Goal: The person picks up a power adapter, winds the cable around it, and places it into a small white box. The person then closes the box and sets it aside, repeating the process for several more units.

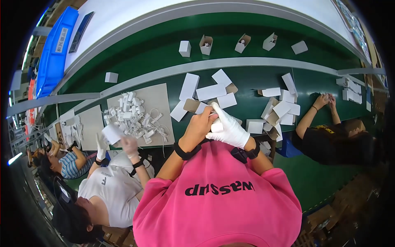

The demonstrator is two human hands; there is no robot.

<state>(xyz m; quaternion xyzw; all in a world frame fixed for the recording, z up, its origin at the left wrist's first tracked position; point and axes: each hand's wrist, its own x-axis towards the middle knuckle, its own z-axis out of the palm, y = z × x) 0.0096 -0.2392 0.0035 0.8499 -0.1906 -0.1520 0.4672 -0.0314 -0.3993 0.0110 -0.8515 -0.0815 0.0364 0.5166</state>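
Observation:
In front of my chest both hands are together around a small white power adapter [217,128], partly hidden by fingers. My left hand [198,125], bare, reaches in from the left with its fingers bent against the adapter. My right hand [230,129] wears a white glove and wraps round the adapter from the right. Just beyond my hands, on the green bench, lie several white cardboard boxes [211,92], some with brown inner flaps showing. To the left a heap of white adapters with cables [133,113] rests on a grey sheet [160,97].
More white boxes [282,109] are piled on the right. On the far green belt [156,49] stand several small boxes, some with open flaps. A metal rail [247,61] runs between. A co-worker [113,187] at left holds a white box [112,133]; another person [329,136] works at right.

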